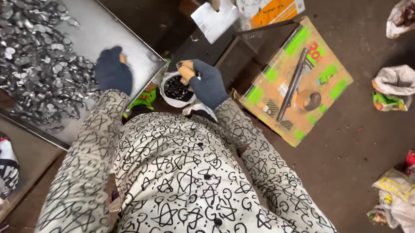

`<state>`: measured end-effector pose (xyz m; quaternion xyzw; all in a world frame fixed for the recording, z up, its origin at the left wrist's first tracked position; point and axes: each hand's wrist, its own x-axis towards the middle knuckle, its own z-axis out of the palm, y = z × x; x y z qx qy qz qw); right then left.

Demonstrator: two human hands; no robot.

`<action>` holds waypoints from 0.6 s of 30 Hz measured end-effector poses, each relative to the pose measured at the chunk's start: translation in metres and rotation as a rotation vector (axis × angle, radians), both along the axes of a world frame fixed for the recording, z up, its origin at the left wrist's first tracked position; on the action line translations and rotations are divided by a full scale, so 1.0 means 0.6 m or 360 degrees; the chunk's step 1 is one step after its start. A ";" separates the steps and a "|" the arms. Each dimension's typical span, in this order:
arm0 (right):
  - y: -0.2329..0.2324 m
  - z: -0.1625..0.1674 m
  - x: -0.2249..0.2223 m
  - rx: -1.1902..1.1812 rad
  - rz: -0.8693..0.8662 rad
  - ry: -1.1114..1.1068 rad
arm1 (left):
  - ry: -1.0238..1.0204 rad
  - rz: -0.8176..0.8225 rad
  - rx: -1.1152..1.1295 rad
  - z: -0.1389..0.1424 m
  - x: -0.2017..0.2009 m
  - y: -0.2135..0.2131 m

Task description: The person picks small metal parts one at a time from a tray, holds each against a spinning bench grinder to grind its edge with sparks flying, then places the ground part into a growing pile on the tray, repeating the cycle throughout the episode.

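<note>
Discs (30,53), small and silvery, lie heaped on the metal tray (101,24) at left, spread toward its near edge. Left hand (114,70) in a dark glove rests palm-down on the tray just right of the heap, fingers together, clamped on nothing visible. Right hand (204,81), also gloved, hovers over the white bag (177,88) of dark pieces between tray and cardboard box (296,81); fingers curled, thumb and forefinger pinched, whether they hold a piece cannot tell. Judgement: to sort well, sweep a few discs at a time toward the tray edge, keep the bag mouth open and close under the dropping hand. Both forearms in patterned sleeves reach forward, elbows bent, wrists level. A rod (293,84) and tape roll (311,100) lie on the box.
</note>
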<state>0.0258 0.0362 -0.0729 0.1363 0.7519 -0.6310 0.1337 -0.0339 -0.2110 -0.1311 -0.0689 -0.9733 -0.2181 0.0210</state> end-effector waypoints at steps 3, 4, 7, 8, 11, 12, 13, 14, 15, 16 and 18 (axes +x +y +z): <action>0.020 -0.006 0.020 -0.0160 -0.0058 -0.0255 | -0.0039 0.0052 0.0226 -0.006 0.006 0.026; 0.020 -0.011 0.027 -0.0205 -0.0041 -0.0257 | -0.0073 0.0047 0.0309 -0.007 0.006 0.040; 0.018 -0.026 0.050 0.0706 0.0381 -0.0018 | -0.0125 0.0026 0.0663 -0.008 0.005 0.089; 0.016 -0.030 0.057 0.1176 0.0590 0.0112 | -0.0165 0.0055 0.0563 -0.008 0.005 0.102; 0.014 -0.032 0.065 0.0521 0.0320 -0.0056 | -0.0236 0.0074 0.0392 -0.010 0.004 0.115; 0.013 -0.033 0.068 0.0466 0.0350 -0.0097 | -0.0237 0.0047 0.0418 -0.008 0.005 0.112; 0.016 -0.037 0.069 0.0415 0.0367 -0.0116 | -0.0216 0.0007 0.0446 -0.013 0.006 0.106; 0.015 -0.036 0.068 0.0369 0.0363 -0.0135 | -0.0209 -0.0032 0.0493 -0.017 0.008 0.096; 0.014 -0.035 0.067 0.0364 0.0362 -0.0103 | -0.0222 -0.0077 0.0547 -0.020 0.011 0.088; 0.012 -0.034 0.066 0.0355 0.0372 -0.0086 | -0.0251 -0.0108 0.0601 -0.023 0.015 0.079; 0.004 -0.031 0.060 0.0344 0.0426 -0.0050 | -0.0351 -0.0176 0.0527 -0.027 0.022 0.065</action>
